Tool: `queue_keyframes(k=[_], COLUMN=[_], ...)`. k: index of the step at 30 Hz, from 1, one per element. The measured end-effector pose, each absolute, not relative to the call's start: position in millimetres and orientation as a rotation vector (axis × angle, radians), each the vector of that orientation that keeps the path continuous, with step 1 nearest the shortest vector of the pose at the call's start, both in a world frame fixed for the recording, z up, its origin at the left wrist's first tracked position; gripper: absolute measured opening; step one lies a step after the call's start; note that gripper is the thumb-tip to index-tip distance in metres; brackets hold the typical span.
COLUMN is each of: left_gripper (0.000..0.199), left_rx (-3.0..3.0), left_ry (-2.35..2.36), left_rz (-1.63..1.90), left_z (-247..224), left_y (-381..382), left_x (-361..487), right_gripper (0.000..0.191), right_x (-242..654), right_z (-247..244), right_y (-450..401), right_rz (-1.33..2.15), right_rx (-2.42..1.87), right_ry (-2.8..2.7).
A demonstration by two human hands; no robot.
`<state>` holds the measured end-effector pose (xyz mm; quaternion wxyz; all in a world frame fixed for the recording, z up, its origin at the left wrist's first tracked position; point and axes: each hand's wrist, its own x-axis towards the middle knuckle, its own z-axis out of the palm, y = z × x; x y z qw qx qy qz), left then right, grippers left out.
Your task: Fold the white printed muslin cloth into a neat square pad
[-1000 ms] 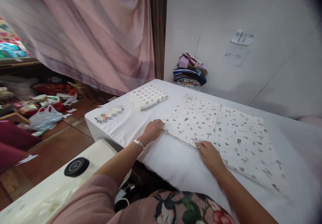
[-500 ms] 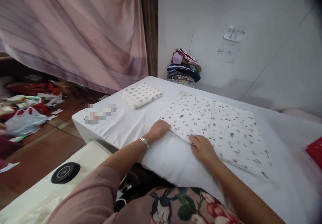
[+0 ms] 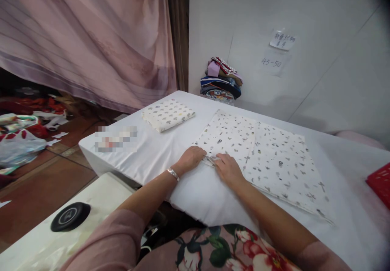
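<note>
A white cloth (image 3: pixel 278 153) with small grey and black printed figures lies spread flat on the white-covered table, a fold line running down its middle part. At its near left corner, my left hand (image 3: pixel 191 158) has its fingers closed on the edge. Close to the right of it, my right hand (image 3: pixel 229 169) pinches the same near edge, which is slightly lifted and bunched between the two hands. The fingertips are partly hidden by the backs of the hands. Farther left lies a folded cream cloth (image 3: pixel 168 116) with grey heart-like shapes.
A stack of folded fabrics (image 3: pixel 221 80) stands behind the table (image 3: pixel 146 153) by the wall. A red object (image 3: pixel 380 185) sits at the right edge. At lower left is a white surface with a black round item (image 3: pixel 70 216). Bags (image 3: pixel 22 147) lie on the floor.
My right hand has slid left along the cloth's near edge, closer to my left hand, and the edge between them has bunched up. My left hand stays at the corner.
</note>
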<state>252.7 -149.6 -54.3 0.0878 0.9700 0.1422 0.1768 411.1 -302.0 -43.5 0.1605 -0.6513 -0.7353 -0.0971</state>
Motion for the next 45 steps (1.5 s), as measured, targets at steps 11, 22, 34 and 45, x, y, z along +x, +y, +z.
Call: queue_keyframes(k=[11, 22, 34, 45], left_gripper=[0.021, 0.012, 0.025, 0.021], left_rx=[2.858, 2.921, 3.021, 3.085], left_ry=[0.333, 0.345, 0.325, 0.356], left_rz=[0.654, 0.679, 0.567, 0.533], left_z=[-51, -49, -51, -46], left_y=[-155, -166, -163, -167], left_x=[244, 241, 242, 247], right_gripper=[0.02, 0.019, 0.038, 0.03], right_x=[402, 402, 400, 411], right_z=[-45, -50, -57, -54], right_y=[-300, -299, -299, -309], right_rz=[-0.246, -0.266, -0.239, -0.33], right_rx=[-1.757, -1.781, -1.871, -1.968], right_ry=[-2.067, -2.157, -2.174, -2.066])
